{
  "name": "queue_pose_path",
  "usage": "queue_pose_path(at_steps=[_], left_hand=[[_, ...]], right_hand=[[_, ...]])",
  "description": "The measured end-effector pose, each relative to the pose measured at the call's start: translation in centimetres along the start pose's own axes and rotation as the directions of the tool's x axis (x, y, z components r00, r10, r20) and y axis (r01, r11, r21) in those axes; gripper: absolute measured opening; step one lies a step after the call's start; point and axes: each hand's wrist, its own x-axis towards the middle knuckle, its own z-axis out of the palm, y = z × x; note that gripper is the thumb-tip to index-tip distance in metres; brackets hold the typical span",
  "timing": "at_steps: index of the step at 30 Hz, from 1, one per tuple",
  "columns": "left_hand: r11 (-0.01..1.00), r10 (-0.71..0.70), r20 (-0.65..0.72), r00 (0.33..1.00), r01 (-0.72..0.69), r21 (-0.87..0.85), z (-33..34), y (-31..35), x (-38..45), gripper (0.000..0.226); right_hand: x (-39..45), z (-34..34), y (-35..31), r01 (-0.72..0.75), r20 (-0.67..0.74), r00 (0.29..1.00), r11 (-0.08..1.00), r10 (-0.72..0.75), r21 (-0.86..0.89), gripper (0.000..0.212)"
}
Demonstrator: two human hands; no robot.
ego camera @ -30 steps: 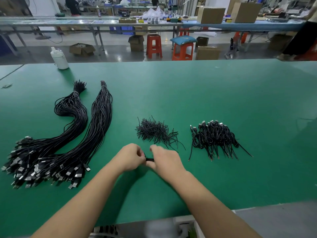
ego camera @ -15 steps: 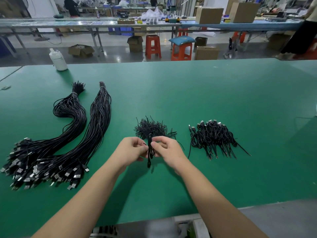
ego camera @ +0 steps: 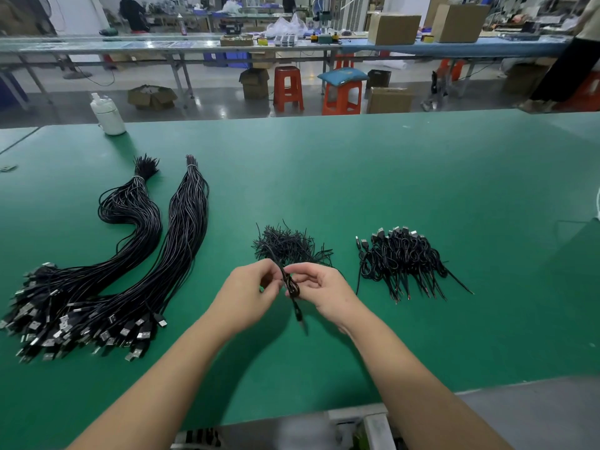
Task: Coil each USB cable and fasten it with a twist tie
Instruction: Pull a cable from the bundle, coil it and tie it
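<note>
A small coiled black USB cable (ego camera: 293, 295) hangs upright between my two hands above the green table (ego camera: 422, 190). My left hand (ego camera: 250, 292) pinches it from the left with curled fingers, and my right hand (ego camera: 319, 289) pinches it from the right. A thin black twist tie (ego camera: 276, 259) runs up from the coil. Just behind my hands lies a heap of black twist ties (ego camera: 287, 246). To the right rests a pile of coiled, tied cables (ego camera: 402, 261). Two long bundles of uncoiled USB cables (ego camera: 136, 264) lie on the left.
A white plastic bottle (ego camera: 107, 115) stands at the table's far left edge. Beyond the table are orange stools (ego camera: 288, 89), cardboard boxes and another long workbench. A white tray edge (ego camera: 357, 417) shows below the table's near edge.
Both hands have lifted away from the table front toward the tie heap, and the coiled cable has turned from lying crosswise between them to hanging upright.
</note>
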Motion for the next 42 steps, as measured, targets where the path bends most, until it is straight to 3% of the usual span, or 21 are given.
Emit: queue_pose_path(at_steps=[6,8,12,17,21,23,26,29,33,37,39,42], left_hand=[[0.888,-0.191,0.153,0.97,0.237,-0.394,-0.3,0.5,0.4,0.01],[0.846,-0.204,0.186,0.961,0.268,-0.462,-0.3,0.7,0.4,0.01],[0.83,-0.183,0.207,0.961,0.264,-0.491,-0.4,0.8,0.6,0.011],[0.928,-0.064,0.145,0.987,0.112,-0.354,-0.4,0.5,0.5,0.013],[0.991,0.088,0.027,0.996,-0.085,-0.102,-0.1,0.4,0.2,0.016],[0.978,0.207,-0.013,0.978,-0.207,0.005,0.0,0.6,0.0,0.013],[0.897,0.398,-0.01,0.917,-0.387,0.216,0.3,0.8,-0.2,0.005],[0.827,0.48,-0.002,0.878,-0.451,0.336,0.8,0.8,-0.3,0.002],[0.956,0.265,-0.079,0.961,-0.251,0.152,0.8,0.6,-0.1,0.005],[0.996,0.02,-0.083,0.996,-0.026,-0.082,0.3,0.3,0.5,0.015],[0.99,-0.036,-0.039,0.999,0.031,-0.136,0.2,0.2,0.6,0.017],[0.99,-0.03,0.035,0.999,0.035,-0.136,0.2,0.1,0.4,0.021]], right_hand=[[0.1,-0.7,0.0,0.103,-0.044,0.992,0.955,-0.12,-0.277,0.029],[0.0,-0.5,-0.2,0.146,-0.086,0.978,0.921,-0.189,-0.362,0.027],[-0.4,-0.4,-0.2,0.199,-0.095,0.965,0.922,-0.243,-0.332,0.029],[0.0,-1.0,0.5,0.066,-0.134,0.983,0.917,-0.128,-0.394,0.019],[-0.1,-1.0,0.1,-0.015,-0.14,0.989,0.925,-0.041,-0.379,0.024],[-0.3,-1.0,-0.1,-0.015,-0.104,0.994,0.936,-0.023,-0.351,0.015],[-0.3,-0.6,-0.2,-0.036,-0.122,0.992,0.977,0.01,-0.211,0.033],[-0.2,-0.3,-0.4,-0.091,-0.167,0.984,0.987,0.069,-0.132,0.018],[-0.2,-0.6,-1.0,-0.135,-0.091,0.985,0.983,0.147,0.122,0.017],[-0.7,-1.4,-1.1,-0.114,0.097,0.991,0.959,0.092,0.259,0.022],[-0.8,-1.3,-0.8,-0.071,0.098,0.994,0.979,0.052,0.193,0.03],[-0.6,-1.1,-0.5,-0.005,-0.049,0.999,0.999,0.002,-0.043,0.021]])
